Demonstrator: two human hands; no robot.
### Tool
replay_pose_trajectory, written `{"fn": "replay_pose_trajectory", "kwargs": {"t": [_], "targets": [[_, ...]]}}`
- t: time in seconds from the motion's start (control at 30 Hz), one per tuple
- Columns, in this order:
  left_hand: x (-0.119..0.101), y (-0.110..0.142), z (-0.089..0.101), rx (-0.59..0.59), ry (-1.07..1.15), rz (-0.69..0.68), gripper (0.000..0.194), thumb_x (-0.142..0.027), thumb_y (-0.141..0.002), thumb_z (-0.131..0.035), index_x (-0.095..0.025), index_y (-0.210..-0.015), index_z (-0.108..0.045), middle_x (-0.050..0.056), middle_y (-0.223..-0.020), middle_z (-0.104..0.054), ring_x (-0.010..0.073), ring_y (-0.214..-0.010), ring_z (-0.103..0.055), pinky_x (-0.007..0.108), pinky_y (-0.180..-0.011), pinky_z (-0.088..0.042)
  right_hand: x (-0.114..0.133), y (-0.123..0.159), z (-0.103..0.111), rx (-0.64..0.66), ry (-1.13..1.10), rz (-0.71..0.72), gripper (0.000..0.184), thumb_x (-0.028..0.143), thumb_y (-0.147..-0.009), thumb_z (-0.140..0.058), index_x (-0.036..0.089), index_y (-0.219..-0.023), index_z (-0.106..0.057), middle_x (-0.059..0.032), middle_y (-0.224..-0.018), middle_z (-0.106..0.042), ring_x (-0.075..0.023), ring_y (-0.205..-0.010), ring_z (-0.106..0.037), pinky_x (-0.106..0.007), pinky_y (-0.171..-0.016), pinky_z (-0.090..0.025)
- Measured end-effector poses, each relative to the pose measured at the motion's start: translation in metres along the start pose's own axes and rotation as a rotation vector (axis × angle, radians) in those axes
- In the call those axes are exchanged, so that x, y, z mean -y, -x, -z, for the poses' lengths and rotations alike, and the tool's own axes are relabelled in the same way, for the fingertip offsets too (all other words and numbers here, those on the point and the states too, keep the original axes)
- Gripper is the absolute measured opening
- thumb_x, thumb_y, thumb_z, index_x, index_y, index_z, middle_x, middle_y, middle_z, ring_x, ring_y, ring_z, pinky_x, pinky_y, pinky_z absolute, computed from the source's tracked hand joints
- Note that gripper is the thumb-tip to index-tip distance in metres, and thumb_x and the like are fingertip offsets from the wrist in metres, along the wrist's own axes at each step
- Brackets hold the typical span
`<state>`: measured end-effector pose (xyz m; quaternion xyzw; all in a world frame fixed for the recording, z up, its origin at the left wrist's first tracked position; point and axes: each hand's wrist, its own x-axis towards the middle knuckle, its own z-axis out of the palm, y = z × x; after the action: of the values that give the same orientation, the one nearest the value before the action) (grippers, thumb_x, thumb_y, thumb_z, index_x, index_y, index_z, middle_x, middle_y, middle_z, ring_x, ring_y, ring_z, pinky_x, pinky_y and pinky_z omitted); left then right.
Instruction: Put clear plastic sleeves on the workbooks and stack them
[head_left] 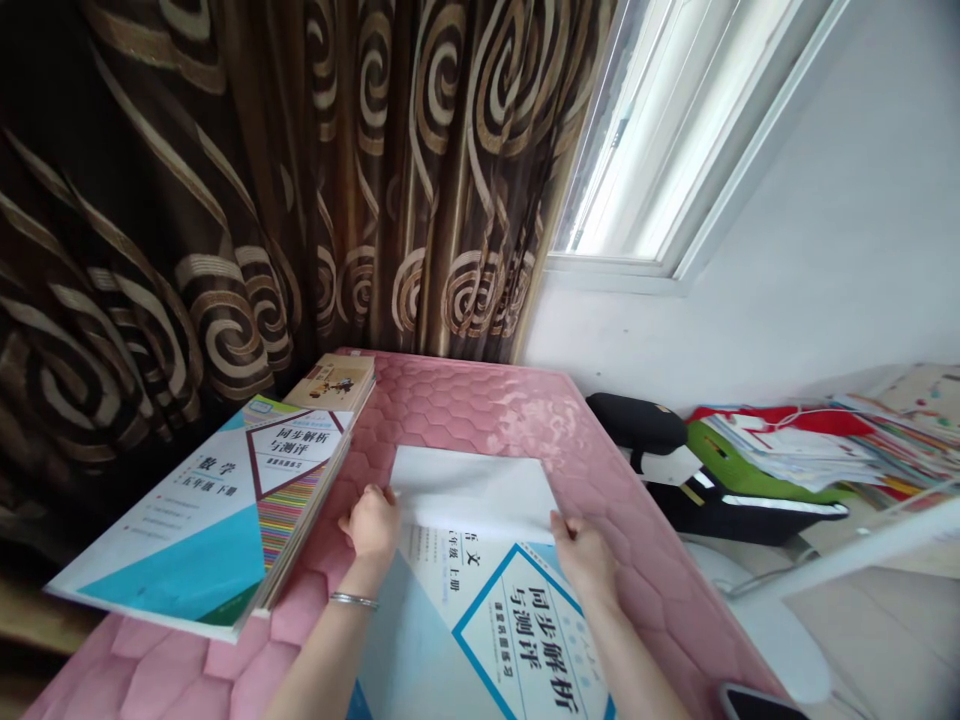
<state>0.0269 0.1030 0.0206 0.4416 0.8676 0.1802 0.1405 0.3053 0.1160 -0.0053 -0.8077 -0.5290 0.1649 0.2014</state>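
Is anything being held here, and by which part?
Yes: the white sheet, held at its left edge by the left hand and its right edge by the right hand.

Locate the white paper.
Head view, centre: the white paper is between the left hand and right hand, at the far end of the blue-and-white book on the pink surface.

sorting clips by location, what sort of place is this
Probably a study corner at home: a patterned curtain beside a window, stacked books on a pink-covered table, and piled papers nearby.
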Motion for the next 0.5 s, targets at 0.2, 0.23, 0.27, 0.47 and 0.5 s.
{"fn": "replay_pose_trajectory", "kwargs": {"t": [0.2, 0.23, 0.27, 0.47, 0.5], "targets": [[0.003, -0.005, -0.003, 0.003, 0.083, 0.004, 0.034, -0.034, -0.094, -0.030, -0.013, -0.103, -0.055, 0.015, -0.091, -0.070, 0.0299, -0.092, -0.065, 0.047, -0.086, -0.039, -0.009, 0.000, -0.004, -0.084, -0.128, 0.052, 0.042, 0.054, -0.085, -0.035, 0.022, -0.070, -0.058, -0.0075, -0.075, -0.070, -0.0256, -0.080, -0.064, -0.032, -0.067, -0.043], [0.003, -0.005, -0.001, -0.007, 0.099, 0.000, 0.034, -0.034, -0.094, -0.030, -0.013, -0.105, -0.054, 0.015, -0.091, -0.070, 0.0294, -0.091, -0.065, 0.047, -0.085, -0.040, -0.011, 0.000, -0.005, -0.097, -0.190, 0.075, 0.043, 0.057, -0.083, -0.036, 0.022, -0.073, -0.059, -0.0069, -0.075, -0.069, -0.0252, -0.079, -0.064, -0.031, -0.067, -0.043], [0.003, -0.003, 0.001, -0.038, 0.099, -0.012, 0.034, -0.034, -0.094, -0.030, -0.012, -0.106, -0.053, 0.015, -0.092, -0.069, 0.0296, -0.092, -0.064, 0.047, -0.085, -0.041, -0.014, 0.000, -0.006, -0.104, -0.257, 0.101, 0.045, 0.059, -0.082, -0.037, 0.022, -0.075, -0.060, -0.0063, -0.075, -0.069, -0.0249, -0.078, -0.064, -0.030, -0.067, -0.044], [0.024, 0.059, 0.006, -0.363, -0.164, -0.514, 0.040, -0.038, -0.093, -0.033, -0.010, -0.109, -0.057, 0.020, -0.111, -0.059, 0.0332, -0.102, -0.056, 0.048, -0.083, -0.043, -0.005, -0.009, -0.001, -0.114, -0.545, 0.198, 0.048, 0.063, -0.077, -0.042, 0.019, -0.076, -0.061, -0.0051, -0.071, -0.068, -0.0221, -0.068, -0.062, -0.028, -0.061, -0.045], [0.033, 0.074, 0.000, -0.349, -0.173, -0.687, 0.036, -0.037, -0.092, -0.035, -0.014, -0.109, -0.058, 0.017, -0.113, -0.060, 0.0309, -0.103, -0.057, 0.046, -0.085, -0.043, 0.001, -0.013, 0.001, -0.122, -0.537, 0.203, 0.047, 0.061, -0.078, -0.042, 0.018, -0.077, -0.061, -0.0053, -0.072, -0.069, -0.0217, -0.067, -0.062, -0.028, -0.060, -0.045]]}}
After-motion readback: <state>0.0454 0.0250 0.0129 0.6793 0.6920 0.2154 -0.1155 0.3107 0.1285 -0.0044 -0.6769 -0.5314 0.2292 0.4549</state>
